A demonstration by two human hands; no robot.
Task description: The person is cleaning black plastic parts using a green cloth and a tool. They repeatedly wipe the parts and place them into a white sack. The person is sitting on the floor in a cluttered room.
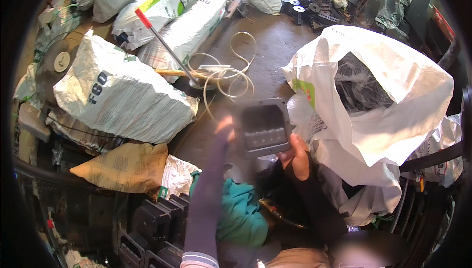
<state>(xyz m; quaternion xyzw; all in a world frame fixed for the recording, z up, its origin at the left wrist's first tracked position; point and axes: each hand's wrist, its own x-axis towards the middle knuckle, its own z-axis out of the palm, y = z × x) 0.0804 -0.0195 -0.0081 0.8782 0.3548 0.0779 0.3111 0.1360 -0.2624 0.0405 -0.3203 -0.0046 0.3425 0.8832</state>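
A square black plastic housing point(262, 126) with a raised rim and a row of light spots inside is held up in front of me. My right hand point(296, 157) grips its lower right corner, thumb along the side edge. My left hand point(225, 129) is at its left edge, smeared by motion; whether it touches the housing I cannot make out. A teal cloth point(240, 214) lies below, between my dark-sleeved forearms. Several similar black housings point(157, 223) stand stacked at the lower left.
An open white sack point(408, 115) with dark contents stands at the right. White sacks point(128, 91) line the left, near a brown bag point(125, 169). Beyond my hands lie a clear looped hose point(241, 78) and a red-handled rod point(164, 42). Dark parts point(307, 7) pile up at the back.
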